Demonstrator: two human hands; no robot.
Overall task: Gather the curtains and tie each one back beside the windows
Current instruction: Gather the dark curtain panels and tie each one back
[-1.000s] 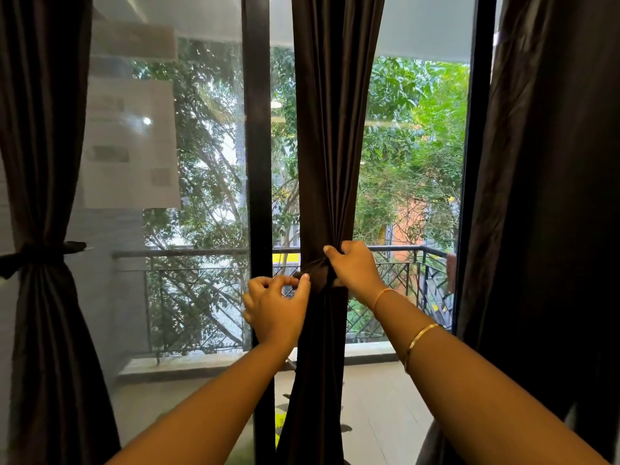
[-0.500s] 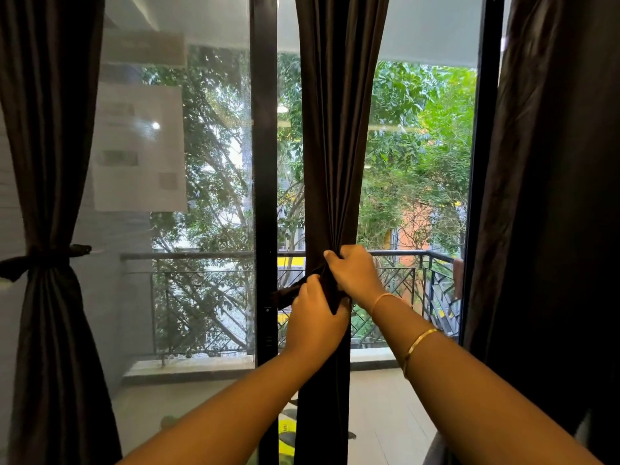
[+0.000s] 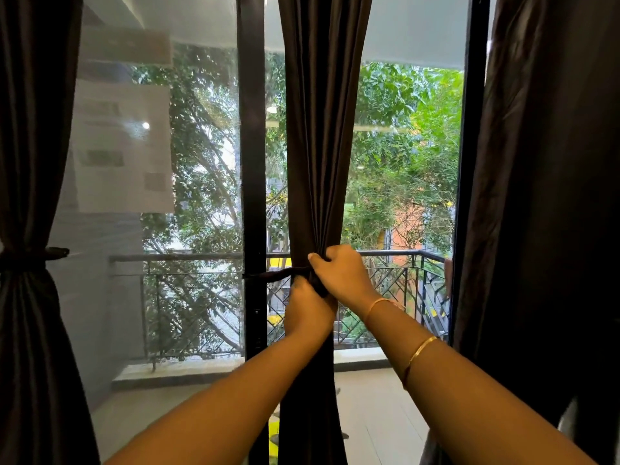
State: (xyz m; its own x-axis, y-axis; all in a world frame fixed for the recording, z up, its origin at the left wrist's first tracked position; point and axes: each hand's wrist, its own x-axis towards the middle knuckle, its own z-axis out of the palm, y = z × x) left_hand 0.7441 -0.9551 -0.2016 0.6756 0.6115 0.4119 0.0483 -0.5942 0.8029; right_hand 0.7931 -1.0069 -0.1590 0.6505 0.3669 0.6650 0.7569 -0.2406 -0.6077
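Your hands meet at the waist of the middle curtain (image 3: pixel 318 146), directly ahead of you. Your right hand (image 3: pixel 342 276) is the upper one. Its fingers are curled round the gathered fabric and pinch the folds into a narrow neck. Your left hand (image 3: pixel 308 310) sits just below and touches the right, with its back toward you. It is clenched on the tie band (image 3: pixel 271 275) where the band meets the curtain, though its fingertips are hidden. A fold of dark fabric passes between the two hands. Two gold bangles (image 3: pixel 419 354) ring your right forearm, one at the wrist and one further up.

The tie band runs roughly level from the hands to the left, as far as the black window post (image 3: pixel 251 162). The middle curtain hangs just right of this post. It widens slightly above the grip and falls straight below it to the bottom of the view.

At the left edge, the left curtain (image 3: pixel 27 162) is gathered and cinched by its own tie (image 3: pixel 33 258), slightly higher than your hands. At the right edge, the right curtain (image 3: pixel 553 196) hangs loose in broad folds beside the right window frame (image 3: pixel 469 162).

On the left pane a pale sheet (image 3: pixel 120 146) shows, its print too blurred to read. Beyond the glass lies a tiled balcony floor (image 3: pixel 369 414), bounded by a metal railing (image 3: pixel 188 256). Green trees (image 3: pixel 402 129) stand beyond the railing.
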